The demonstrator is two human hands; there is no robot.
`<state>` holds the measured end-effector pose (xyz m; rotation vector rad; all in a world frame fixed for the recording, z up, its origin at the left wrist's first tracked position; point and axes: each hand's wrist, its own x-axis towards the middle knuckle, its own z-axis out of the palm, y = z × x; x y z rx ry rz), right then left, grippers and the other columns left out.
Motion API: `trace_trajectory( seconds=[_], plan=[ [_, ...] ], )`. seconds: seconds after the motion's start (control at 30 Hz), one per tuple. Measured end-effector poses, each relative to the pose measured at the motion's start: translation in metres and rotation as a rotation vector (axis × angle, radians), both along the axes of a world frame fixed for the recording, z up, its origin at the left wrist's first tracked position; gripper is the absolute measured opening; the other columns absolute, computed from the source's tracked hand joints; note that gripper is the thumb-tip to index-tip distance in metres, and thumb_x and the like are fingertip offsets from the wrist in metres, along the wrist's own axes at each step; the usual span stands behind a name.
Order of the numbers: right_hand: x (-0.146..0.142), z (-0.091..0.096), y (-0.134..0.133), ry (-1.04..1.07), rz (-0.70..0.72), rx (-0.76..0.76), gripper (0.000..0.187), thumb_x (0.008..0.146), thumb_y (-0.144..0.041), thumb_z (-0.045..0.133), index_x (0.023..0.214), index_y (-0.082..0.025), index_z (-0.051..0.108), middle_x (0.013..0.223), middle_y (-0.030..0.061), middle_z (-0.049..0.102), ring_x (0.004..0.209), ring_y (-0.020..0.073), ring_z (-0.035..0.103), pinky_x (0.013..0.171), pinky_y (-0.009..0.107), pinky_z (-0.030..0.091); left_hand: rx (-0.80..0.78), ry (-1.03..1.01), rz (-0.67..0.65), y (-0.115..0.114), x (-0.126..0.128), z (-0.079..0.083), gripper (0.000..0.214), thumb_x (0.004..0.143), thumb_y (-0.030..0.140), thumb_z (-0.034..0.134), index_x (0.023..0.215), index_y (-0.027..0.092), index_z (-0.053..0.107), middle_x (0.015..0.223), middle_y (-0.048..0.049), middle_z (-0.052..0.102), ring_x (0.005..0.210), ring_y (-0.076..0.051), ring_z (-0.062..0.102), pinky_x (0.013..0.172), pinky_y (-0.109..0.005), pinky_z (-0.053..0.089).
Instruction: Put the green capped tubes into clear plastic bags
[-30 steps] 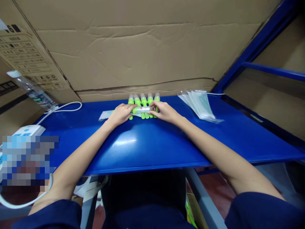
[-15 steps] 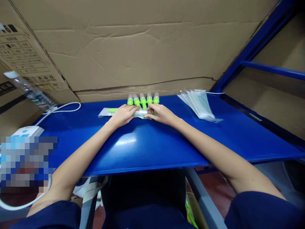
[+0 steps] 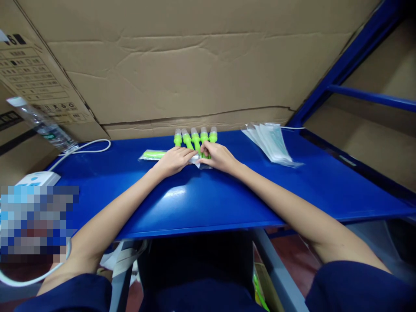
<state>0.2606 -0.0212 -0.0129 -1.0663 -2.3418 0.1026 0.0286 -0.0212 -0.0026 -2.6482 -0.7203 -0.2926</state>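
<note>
A bright green stick (image 3: pixel 153 154) in a clear plastic bag lies across the blue tabletop, its green end showing to the left. My left hand (image 3: pixel 175 160) is laid over its middle, fingers together and bent around it, hiding part of it. At the bag's right end, the clear plastic (image 3: pixel 204 166) is pinched between the thumb and curled fingers of my right hand (image 3: pixel 221 156). Just behind my hands several green sticks with clear caps (image 3: pixel 195 136) lie side by side in a row, their near ends partly hidden by my fingers.
Flat clear plastic bags (image 3: pixel 271 143) lie fanned out at the right. On the left are a clear bottle (image 3: pixel 48 130), a white power strip (image 3: pixel 40 177) and its looped cable (image 3: pixel 97 142). A cardboard wall (image 3: pixel 208 82) stands behind the blue table (image 3: pixel 208 199).
The bagged stick has tilted and shifted slightly right and nearer me. My left hand has moved a little right and closer to my right hand, which still pinches the bag's end.
</note>
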Motion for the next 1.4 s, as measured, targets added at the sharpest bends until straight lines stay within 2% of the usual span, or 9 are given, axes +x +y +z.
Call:
trace_trajectory(
  seconds=[0.2,0.4,0.5,0.63,0.77,0.87,1.0,1.13,1.4],
  plan=[
    [0.004,0.003,0.004,0.069,0.026,0.002,0.031,0.091,-0.048,0.071,0.091,-0.02,0.056,0.081,0.0049,0.064,0.072,0.021,0.061,0.066,0.031,0.045,0.005,-0.063,0.031,0.003,-0.002,-0.002,0.042,0.106,0.031,0.044,0.141,0.011,0.056,0.13,-0.0168,0.07,0.112,-0.025,0.07,0.09,-0.035,0.051],
    [0.022,0.008,0.021,0.232,0.034,-0.005,0.071,0.101,-0.073,0.025,0.097,-0.016,0.067,0.092,0.012,0.069,0.085,0.024,0.065,0.078,0.035,0.048,-0.029,-0.146,0.153,0.008,-0.009,-0.001,0.043,0.106,0.026,0.042,0.145,0.012,0.052,0.136,-0.0171,0.067,0.117,-0.026,0.068,0.091,-0.037,0.053],
    [0.029,0.007,0.026,0.225,0.093,-0.07,0.067,0.095,-0.074,0.046,0.116,-0.016,0.07,0.104,0.0125,0.071,0.082,0.022,0.066,0.076,0.033,0.05,-0.033,-0.166,0.178,0.01,-0.013,0.0,0.043,0.104,0.021,0.043,0.145,0.013,0.053,0.136,-0.0185,0.067,0.119,-0.026,0.067,0.091,-0.037,0.054],
    [0.027,0.004,0.025,0.269,0.128,-0.157,0.054,0.084,-0.054,0.073,0.123,-0.017,0.072,0.111,0.0122,0.072,0.08,0.019,0.067,0.072,0.031,0.051,-0.049,-0.191,0.143,0.011,-0.014,0.0,0.043,0.104,0.022,0.042,0.144,0.014,0.054,0.136,-0.0182,0.067,0.119,-0.026,0.068,0.093,-0.039,0.055],
    [0.02,0.001,0.023,0.418,0.132,-0.222,0.037,0.081,-0.048,0.076,0.097,-0.015,0.078,0.104,0.0119,0.074,0.082,0.0195,0.068,0.071,0.03,0.051,-0.058,-0.199,0.079,0.01,-0.013,-0.001,0.043,0.105,0.024,0.041,0.146,0.015,0.053,0.143,-0.0179,0.061,0.122,-0.027,0.066,0.096,-0.041,0.055],
    [0.016,0.001,0.023,0.541,0.134,-0.342,0.041,0.07,-0.053,0.083,0.085,-0.015,0.076,0.1,0.011,0.075,0.082,0.02,0.068,0.071,0.031,0.053,-0.072,-0.197,0.046,0.01,-0.012,-0.003,0.043,0.105,0.025,0.043,0.145,0.017,0.055,0.139,-0.0163,0.063,0.119,-0.026,0.066,0.095,-0.038,0.055],
    [0.013,0.002,0.021,0.699,0.135,-0.569,0.05,0.054,-0.054,0.092,0.078,-0.015,0.072,0.083,0.006,0.073,0.076,0.0179,0.067,0.075,0.031,0.055,-0.078,-0.217,-0.024,0.011,-0.011,-0.004,0.043,0.105,0.027,0.042,0.145,0.02,0.055,0.132,-0.0154,0.065,0.115,-0.024,0.067,0.095,-0.037,0.054],
    [0.011,0.004,0.018,0.791,0.121,-0.73,0.051,0.05,-0.054,0.094,0.072,-0.016,0.068,0.074,0.0029,0.071,0.069,0.0148,0.066,0.067,0.028,0.053,-0.057,-0.196,-0.065,0.009,-0.009,-0.003,0.045,0.105,0.022,0.04,0.148,0.026,0.053,0.128,-0.013,0.066,0.109,-0.022,0.066,0.092,-0.036,0.053],
    [0.014,0.009,0.014,0.765,0.154,-0.838,0.055,0.052,-0.059,0.093,0.071,-0.014,0.07,0.062,0.0003,0.065,0.056,0.0095,0.056,0.056,0.024,0.045,0.002,-0.124,-0.099,0.001,-0.004,0.004,0.044,0.104,0.016,0.04,0.143,0.025,0.059,0.127,-0.0141,0.067,0.115,-0.023,0.064,0.095,-0.039,0.052]
  ],
)
